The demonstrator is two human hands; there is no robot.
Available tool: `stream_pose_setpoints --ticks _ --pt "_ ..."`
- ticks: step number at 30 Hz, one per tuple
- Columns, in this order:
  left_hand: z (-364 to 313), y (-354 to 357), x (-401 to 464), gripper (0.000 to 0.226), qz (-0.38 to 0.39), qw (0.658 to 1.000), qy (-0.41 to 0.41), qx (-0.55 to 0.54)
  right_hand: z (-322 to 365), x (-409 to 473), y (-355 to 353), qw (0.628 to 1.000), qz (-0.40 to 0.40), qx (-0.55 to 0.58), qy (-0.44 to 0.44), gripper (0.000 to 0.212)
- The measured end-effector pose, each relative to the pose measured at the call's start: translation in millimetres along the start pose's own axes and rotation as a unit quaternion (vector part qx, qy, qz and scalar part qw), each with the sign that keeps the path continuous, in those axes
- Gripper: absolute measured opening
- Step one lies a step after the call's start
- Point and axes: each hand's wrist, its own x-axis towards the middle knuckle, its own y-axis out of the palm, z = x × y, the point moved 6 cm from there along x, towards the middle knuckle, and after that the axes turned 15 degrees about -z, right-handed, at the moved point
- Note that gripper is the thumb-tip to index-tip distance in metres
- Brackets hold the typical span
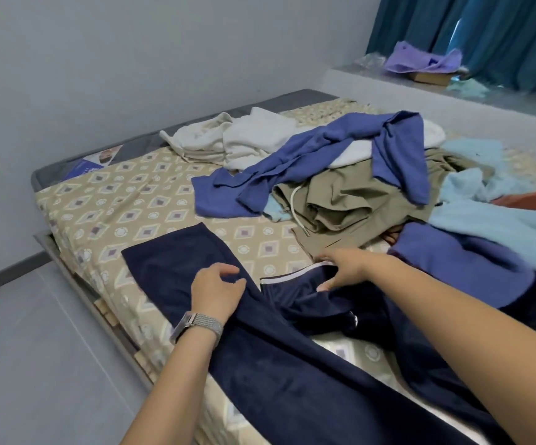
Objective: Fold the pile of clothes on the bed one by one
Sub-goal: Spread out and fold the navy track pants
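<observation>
Head view: dark navy trousers [260,358] of soft, velvety cloth lie on the patterned bed sheet [106,200]. One long leg runs from the near right edge away to the left, its squared hem beyond the left hand's [216,292] fingertips. The left hand rests on that leg, fingers loosely curled, gripping nothing; a mesh-band watch [196,324] sits on its wrist. The right hand [343,268] pinches the crumpled, white-striped fold of the other leg, thumb under the cloth. Beyond its fingers lies the pile [350,187]: wrinkled khaki, blue, cream and pale blue fleecy garments.
</observation>
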Motion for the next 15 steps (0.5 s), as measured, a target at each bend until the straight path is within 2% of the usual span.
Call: stream_pose_setpoints --ticks 3,5,8,11,13,15 --pt "-15 37 -29 0.027 0.116 0.993 -0.031 -0.024 -18 -5 7 0.997 -0.014 -0.077 0.020 0.060" --pt "-26 50 -43 0.042 0.138 0.990 -0.021 0.001 -25 -7 1 0.997 -0.031 -0.068 0.015 0.039" --pt "-41 60 -48 0.056 0.139 0.990 -0.025 -0.007 -26 -10 -28 0.991 -0.114 0.070 -0.028 0.030" --pt "-49 67 -47 0.066 0.161 0.981 -0.089 -0.065 -25 -21 -69 0.951 -0.239 0.190 -0.057 0.016" --pt "-54 71 -47 0.042 0.197 0.962 -0.139 -0.127 -33 -26 -88 0.926 -0.289 0.243 -0.028 0.011" --pt "-57 79 -52 0.031 0.242 0.916 -0.222 -0.232 -41 -27 -100 0.923 -0.316 0.221 -0.014 0.020"
